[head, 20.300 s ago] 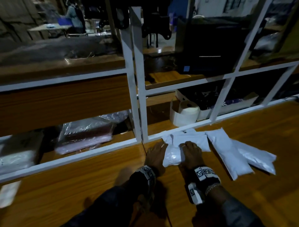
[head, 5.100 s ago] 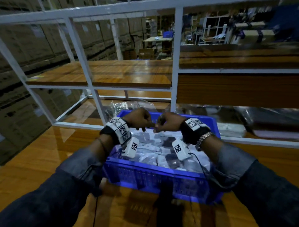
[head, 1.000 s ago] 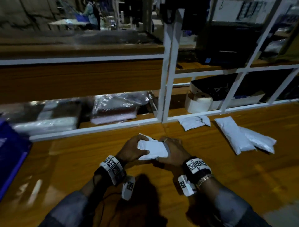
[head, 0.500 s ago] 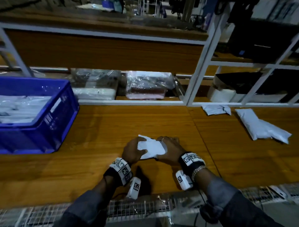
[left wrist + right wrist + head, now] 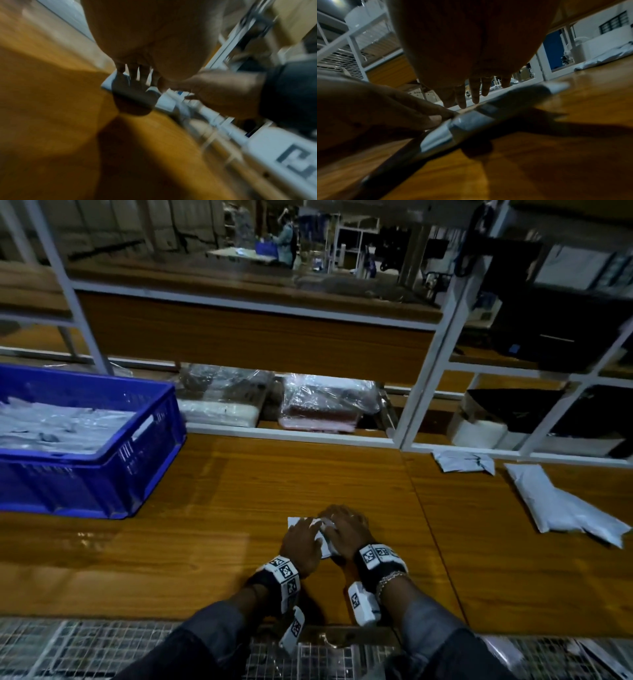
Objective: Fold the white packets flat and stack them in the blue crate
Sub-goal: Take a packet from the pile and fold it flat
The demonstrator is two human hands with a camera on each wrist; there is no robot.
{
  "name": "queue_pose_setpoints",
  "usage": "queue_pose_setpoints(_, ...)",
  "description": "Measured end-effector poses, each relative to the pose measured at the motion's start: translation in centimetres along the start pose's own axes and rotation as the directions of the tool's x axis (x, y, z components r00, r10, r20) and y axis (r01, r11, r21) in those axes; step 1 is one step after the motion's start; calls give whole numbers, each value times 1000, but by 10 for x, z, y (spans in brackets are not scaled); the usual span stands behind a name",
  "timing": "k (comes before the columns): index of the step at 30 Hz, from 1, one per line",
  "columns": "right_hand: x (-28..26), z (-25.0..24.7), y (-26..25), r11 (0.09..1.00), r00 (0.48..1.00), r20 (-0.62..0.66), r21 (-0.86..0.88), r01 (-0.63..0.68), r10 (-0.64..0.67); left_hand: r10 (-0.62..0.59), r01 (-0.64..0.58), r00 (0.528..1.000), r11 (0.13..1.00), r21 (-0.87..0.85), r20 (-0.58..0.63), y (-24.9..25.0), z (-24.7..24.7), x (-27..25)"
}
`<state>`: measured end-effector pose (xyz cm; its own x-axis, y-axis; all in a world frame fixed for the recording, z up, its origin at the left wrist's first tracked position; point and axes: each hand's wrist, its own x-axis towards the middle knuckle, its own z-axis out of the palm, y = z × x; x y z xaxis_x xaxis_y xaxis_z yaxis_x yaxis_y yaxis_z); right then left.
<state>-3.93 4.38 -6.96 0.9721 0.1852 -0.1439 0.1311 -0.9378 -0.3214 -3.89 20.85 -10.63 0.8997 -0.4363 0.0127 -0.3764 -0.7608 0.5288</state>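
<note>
A small white packet (image 5: 324, 537) lies on the wooden worktop (image 5: 219, 508) directly under both hands, near the front edge. The left hand (image 5: 303, 541) lies flat over the packet's left part with its fingers straight and slightly spread, pressing down; one pale corner pokes out beyond its fingertips. The right hand (image 5: 346, 530) covers the right part, fingers extended and laid on top, touching the left hand's fingers. Neither hand curls round the packet; both press it with straight fingers. In the right wrist view the packet (image 5: 471, 121) shows as a thin, smooth, slightly glossy plastic sleeve, folded over with a rounded crease and lying almost flat on the wood.

The blue crate (image 5: 113, 474) stands well apart to the left on the same worktop. It is a rectangular plastic bin with ventilated, slotted walls and a hand slot, and holds a layer of flattened white packets (image 5: 51, 422).

To the right, well apart from the hands, a crumpled folded packet (image 5: 462, 460) lies by the white metal rack frame (image 5: 421, 378), and two long, puffy unfolded packets (image 5: 561, 505) overlap one another nearer the edge. The worktop is glossy wood-grain laminate; a wire mesh grid (image 5: 102, 648) runs along its front.
</note>
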Motion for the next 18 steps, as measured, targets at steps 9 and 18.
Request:
queue_pose_setpoints(9, 0, 46, 3, 982, 990, -11, -123, -144, 143, -52, 9, 986, 966, 260, 159, -21, 26, 31)
queue_pose_setpoints(18, 6, 49, 8, 986, 989, 10, -71, -149, 150, -114, 49, 974, 950, 309, 195, -11, 19, 28)
